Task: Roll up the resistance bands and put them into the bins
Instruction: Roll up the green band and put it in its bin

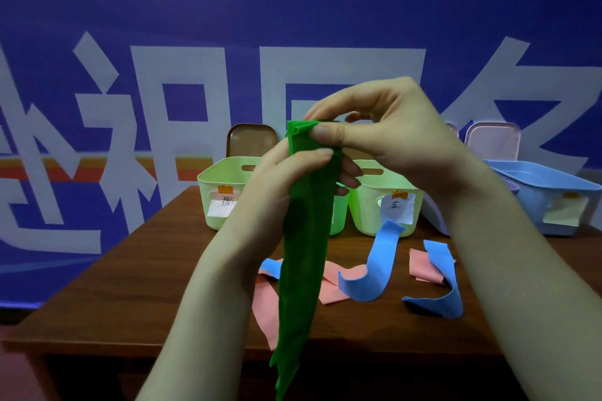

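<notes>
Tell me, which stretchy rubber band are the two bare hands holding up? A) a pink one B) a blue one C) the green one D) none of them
C: the left hand and right hand both pinch the top end of the long green resistance band, while blue bands and pink bands lie on the brown wooden table.

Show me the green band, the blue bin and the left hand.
green band (303, 270), head view, middle of hanging strip
blue bin (537, 194), head view, front wall
left hand (277, 179), head view, back of hand
</notes>
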`<move>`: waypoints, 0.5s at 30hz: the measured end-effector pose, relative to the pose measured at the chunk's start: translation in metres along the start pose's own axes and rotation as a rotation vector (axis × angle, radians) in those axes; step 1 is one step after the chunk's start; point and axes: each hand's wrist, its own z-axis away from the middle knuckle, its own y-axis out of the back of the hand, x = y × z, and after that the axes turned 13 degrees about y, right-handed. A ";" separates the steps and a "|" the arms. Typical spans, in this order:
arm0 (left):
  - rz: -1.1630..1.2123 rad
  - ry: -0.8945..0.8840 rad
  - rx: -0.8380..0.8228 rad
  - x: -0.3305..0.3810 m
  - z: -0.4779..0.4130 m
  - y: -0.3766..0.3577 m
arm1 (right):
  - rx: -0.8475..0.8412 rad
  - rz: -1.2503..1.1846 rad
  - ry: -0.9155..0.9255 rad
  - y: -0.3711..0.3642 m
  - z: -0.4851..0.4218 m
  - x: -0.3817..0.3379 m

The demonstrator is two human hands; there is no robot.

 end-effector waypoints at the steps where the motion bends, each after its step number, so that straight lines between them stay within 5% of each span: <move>1: -0.015 0.005 -0.004 0.000 0.001 0.002 | 0.015 -0.078 -0.001 -0.001 0.000 0.000; 10: 0.040 0.059 0.208 -0.004 0.010 0.031 | 0.004 -0.476 -0.186 -0.034 -0.008 0.036; 15: 0.235 0.154 0.435 -0.013 0.011 0.063 | -0.070 -0.101 -0.450 -0.066 0.004 0.111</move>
